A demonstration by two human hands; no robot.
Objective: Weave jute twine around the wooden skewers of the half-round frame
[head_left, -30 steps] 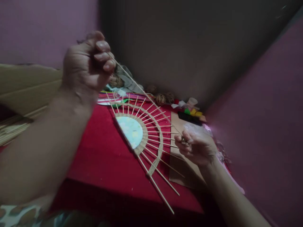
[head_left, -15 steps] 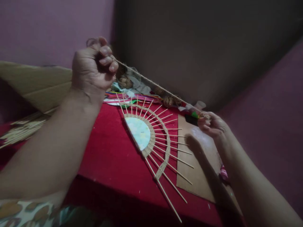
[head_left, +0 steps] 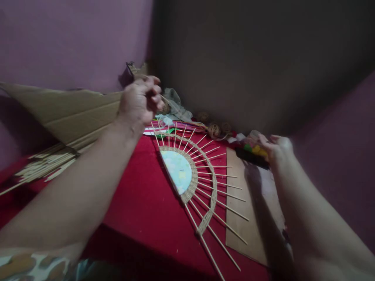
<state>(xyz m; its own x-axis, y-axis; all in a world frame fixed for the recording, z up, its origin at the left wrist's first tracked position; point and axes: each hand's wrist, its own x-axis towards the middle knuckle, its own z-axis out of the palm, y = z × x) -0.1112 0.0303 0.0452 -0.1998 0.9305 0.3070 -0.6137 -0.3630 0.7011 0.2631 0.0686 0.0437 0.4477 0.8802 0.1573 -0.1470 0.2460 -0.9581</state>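
Observation:
My left hand [head_left: 142, 99] is raised at the upper left, its fingers curled round a thin twine [head_left: 168, 102] that trails off behind it. At the right, my right hand [head_left: 277, 147] is held up with fingers bent; it is blurred, and what it holds cannot be made out. Between and below them a half-round woven piece [head_left: 213, 183] lies on the red cloth [head_left: 140, 203], with thin sticks fanning out from a pale blue half disc [head_left: 178, 169]. Neither hand touches it.
Balls of twine [head_left: 214, 130] and coloured strands lie along the back. A brown board [head_left: 243, 207] sits under the stick tips. Cardboard [head_left: 79, 109] and a bundle of sticks [head_left: 47, 166] are at the left; a black box [head_left: 252, 157] is near my right hand.
My left hand has come lower and toward the right. The twine no longer shows stretched between my hands. The view has shifted slightly.

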